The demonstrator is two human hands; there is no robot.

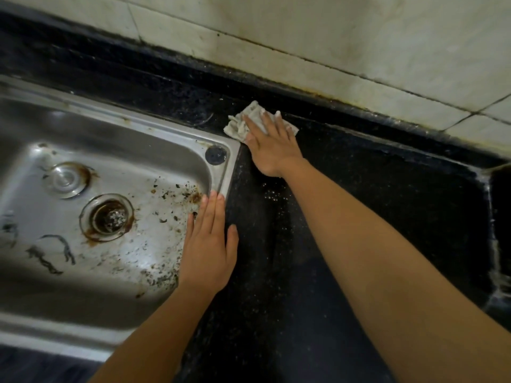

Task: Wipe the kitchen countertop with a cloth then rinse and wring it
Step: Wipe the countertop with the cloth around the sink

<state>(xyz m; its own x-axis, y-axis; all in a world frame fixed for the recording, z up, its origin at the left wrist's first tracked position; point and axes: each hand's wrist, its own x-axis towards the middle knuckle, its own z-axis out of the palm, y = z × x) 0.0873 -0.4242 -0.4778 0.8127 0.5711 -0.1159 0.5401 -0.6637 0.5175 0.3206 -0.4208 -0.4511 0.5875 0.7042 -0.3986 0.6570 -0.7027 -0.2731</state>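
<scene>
A crumpled pale grey cloth (240, 123) lies on the black speckled countertop (373, 183), just beyond the far right corner of the steel sink (171, 139). My right hand (272, 146) presses flat on the cloth with its fingers spread, covering its right half. Lower in the view, my left hand (207, 250) rests flat and empty along the sink's right rim, fingers together and pointing away from me. Fine pale specks dot the countertop between my two arms.
The sink basin is dirty, with a rusty drain (107, 217), a round metal stopper (66, 178) and scattered dark debris. A stained tiled wall (331, 37) backs the counter. A raised black ledge runs along the wall. White residue lines the counter's right edge (495, 244).
</scene>
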